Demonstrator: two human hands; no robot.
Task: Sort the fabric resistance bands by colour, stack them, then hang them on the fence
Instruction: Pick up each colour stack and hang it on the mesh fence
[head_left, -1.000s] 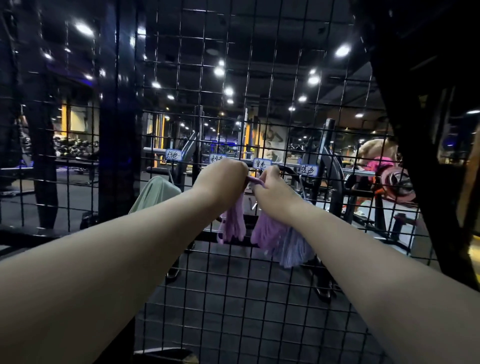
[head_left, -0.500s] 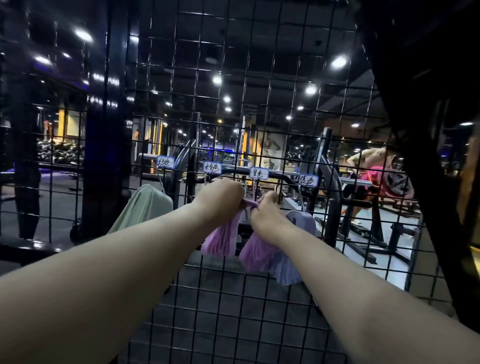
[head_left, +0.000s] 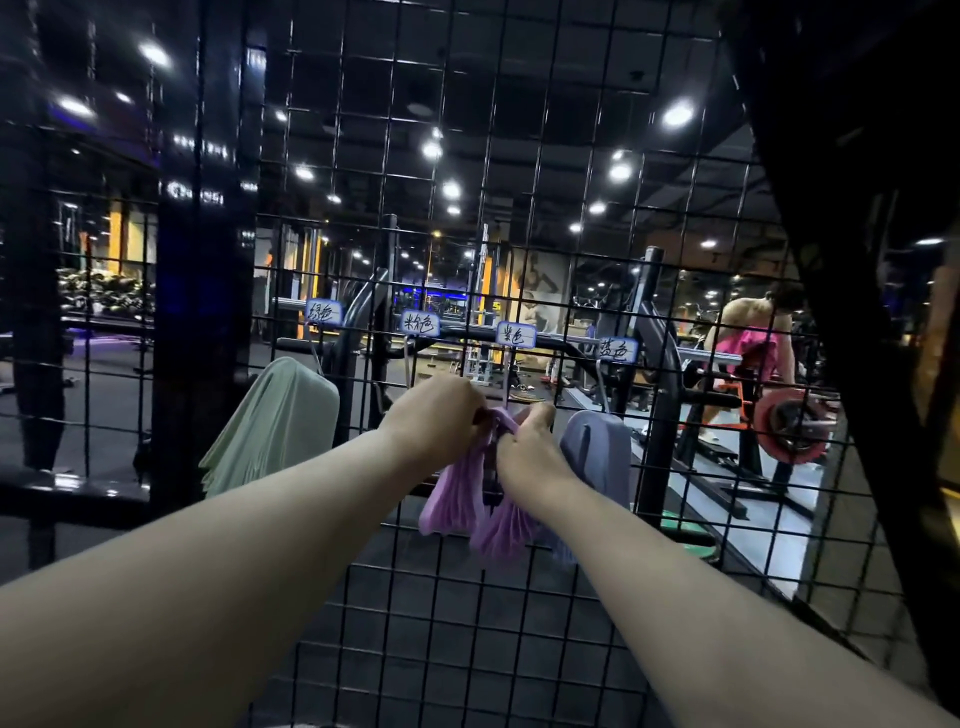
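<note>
A black wire-mesh fence (head_left: 545, 218) fills the view, with small handwritten labels (head_left: 515, 333) fixed across it. A stack of purple fabric bands (head_left: 478, 506) hangs below my hands, draped in two bunches. My left hand (head_left: 434, 415) grips the top of the purple stack from the left, and my right hand (head_left: 530, 441) pinches it from the right, right under the third label. A green stack of bands (head_left: 275, 423) hangs on a hook at the left. A blue-grey stack of bands (head_left: 595, 447) hangs at the right, partly behind my right hand.
A thick black post (head_left: 202, 312) stands left of the mesh. Behind the fence is a gym floor with racks, a barbell with a red plate (head_left: 787, 423) and a person in pink (head_left: 748, 348). A bare hook hangs under the second label (head_left: 421, 322).
The view has tilted up, so hands and bands sit lower in frame. Both hands still grip the purple stack at the fence; the blue-grey stack now shows clearly beside my right hand.
</note>
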